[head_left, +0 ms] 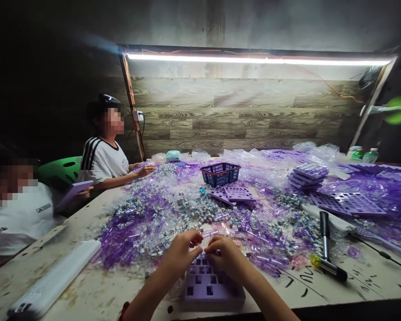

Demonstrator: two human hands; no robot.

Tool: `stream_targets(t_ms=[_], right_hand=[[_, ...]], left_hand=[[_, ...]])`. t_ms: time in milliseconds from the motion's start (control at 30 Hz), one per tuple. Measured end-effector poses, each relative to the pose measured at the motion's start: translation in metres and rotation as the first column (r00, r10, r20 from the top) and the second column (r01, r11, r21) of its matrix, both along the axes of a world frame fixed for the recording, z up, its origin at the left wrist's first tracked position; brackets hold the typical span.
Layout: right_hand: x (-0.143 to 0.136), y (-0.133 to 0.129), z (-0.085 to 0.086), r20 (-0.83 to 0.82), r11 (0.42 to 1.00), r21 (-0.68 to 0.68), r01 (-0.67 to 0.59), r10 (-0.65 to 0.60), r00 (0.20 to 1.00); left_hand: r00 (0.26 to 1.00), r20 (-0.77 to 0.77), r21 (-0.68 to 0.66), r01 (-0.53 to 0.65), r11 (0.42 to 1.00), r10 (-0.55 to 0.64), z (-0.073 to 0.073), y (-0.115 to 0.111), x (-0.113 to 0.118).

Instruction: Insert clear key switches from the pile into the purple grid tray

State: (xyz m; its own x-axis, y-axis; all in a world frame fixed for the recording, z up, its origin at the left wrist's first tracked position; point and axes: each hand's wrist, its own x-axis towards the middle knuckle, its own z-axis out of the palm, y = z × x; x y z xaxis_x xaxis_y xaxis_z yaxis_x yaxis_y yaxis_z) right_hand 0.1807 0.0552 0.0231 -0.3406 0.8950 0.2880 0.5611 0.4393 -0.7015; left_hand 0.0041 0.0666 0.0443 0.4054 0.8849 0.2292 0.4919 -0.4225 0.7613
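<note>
Purple grid tray [209, 285] lies flat at the near desk [370, 278] edge, its top end under both hands. Left hand [180, 252] and right hand [225, 254] meet fingertip to fingertip, pinched on a small clear piece [210, 233]; what exactly is hard to make out. Heap of purple and clear parts [187, 209] just behind. Forearms cut off by frame.

Strip lamp [257, 60] well beyond the hands glares white. Room left of them dark. Edges bowed, corners smeared.
</note>
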Motion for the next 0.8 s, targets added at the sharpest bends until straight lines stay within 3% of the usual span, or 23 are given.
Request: stream_targets(t_ms=[233, 500, 800], right_hand=[[0.002, 0.002, 0.003, -0.015, 0.998, -0.036, 0.046, -0.046, 0.999], [0.001, 0.002, -0.003, 0.016, 1.0, 0.011, 0.001, -0.001, 1.0], [0.006, 0.003, -0.009, -0.006, 0.998, -0.034, -0.056, 0.056, 0.998]], left_hand=[[0.989, 0.082, -0.049, -0.116, 0.992, 0.12, -0.014, -0.01, 0.011], [0.986, 0.099, 0.002, -0.138, 0.99, 0.137, -0.019, -0.017, 0.019], [0.97, 0.139, 0.037, -0.208, 0.978, 0.201, -0.032, -0.03, 0.02]])
